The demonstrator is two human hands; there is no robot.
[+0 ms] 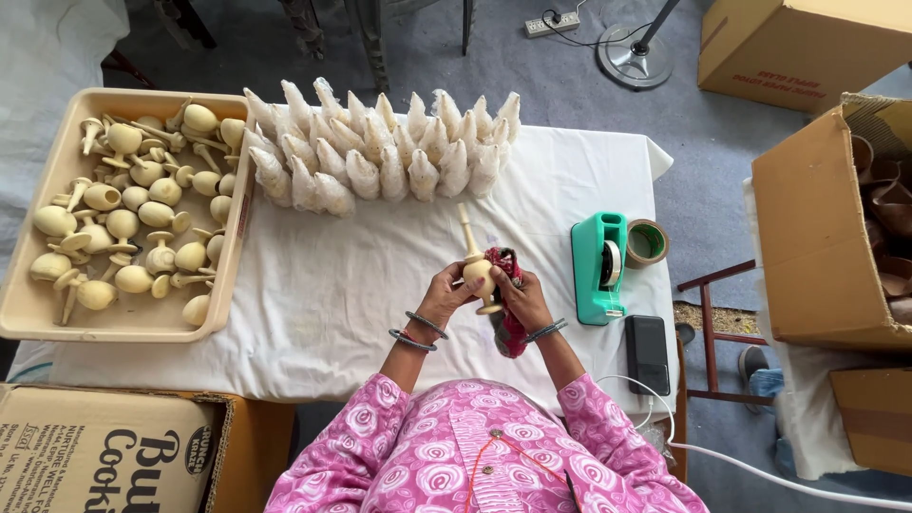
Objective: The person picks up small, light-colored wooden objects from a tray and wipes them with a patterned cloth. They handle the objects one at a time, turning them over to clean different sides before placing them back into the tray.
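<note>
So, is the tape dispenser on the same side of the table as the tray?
No: the green tape dispenser stands at the table's right end, while the tray of wooden pieces sits at the left.

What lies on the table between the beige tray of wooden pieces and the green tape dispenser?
Only bare white cloth between tray and dispenser, in the head view.

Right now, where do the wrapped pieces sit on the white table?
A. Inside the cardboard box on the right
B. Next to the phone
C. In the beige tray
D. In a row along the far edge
D: the wrapped pieces stand in a row along the far edge of the table, beside the tray, which holds only bare ones.
</note>
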